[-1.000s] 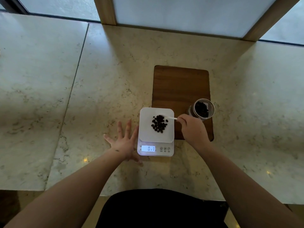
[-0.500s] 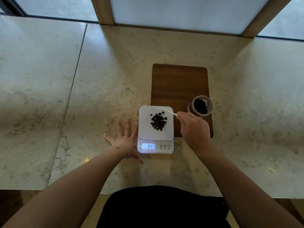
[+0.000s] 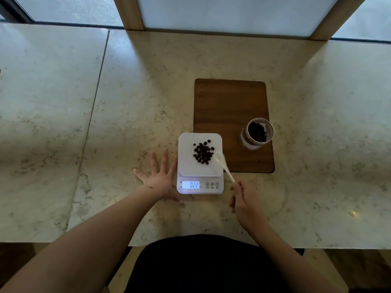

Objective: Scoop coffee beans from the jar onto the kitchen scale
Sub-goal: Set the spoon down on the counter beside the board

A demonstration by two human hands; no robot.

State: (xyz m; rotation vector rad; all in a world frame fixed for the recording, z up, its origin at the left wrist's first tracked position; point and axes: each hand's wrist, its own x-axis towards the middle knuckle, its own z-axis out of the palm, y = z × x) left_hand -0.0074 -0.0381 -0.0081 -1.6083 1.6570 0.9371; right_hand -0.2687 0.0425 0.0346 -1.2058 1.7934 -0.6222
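A white kitchen scale (image 3: 186, 166) sits on the marble counter with a small heap of dark coffee beans (image 3: 203, 152) on its plate; its lit display reads 0.22. My right hand (image 3: 245, 199) is just right of the scale's front corner, shut on the handle end of a white plastic spoon (image 3: 224, 166). The spoon's bowl lies at the plate's right edge, beside the beans. My left hand (image 3: 160, 178) rests flat and spread on the counter, touching the scale's left side. An open glass jar (image 3: 257, 133) with beans inside stands on the wooden board, to the right.
A dark wooden board (image 3: 228, 106) lies behind and right of the scale. The marble counter (image 3: 127, 102) has a seam on the left and ends at a window frame at the back. Its front edge runs close to my body.
My right hand has pulled back toward me, from beside the jar to the scale's front right corner. The spoon now points forward-left at the plate's edge. The display reading changed.
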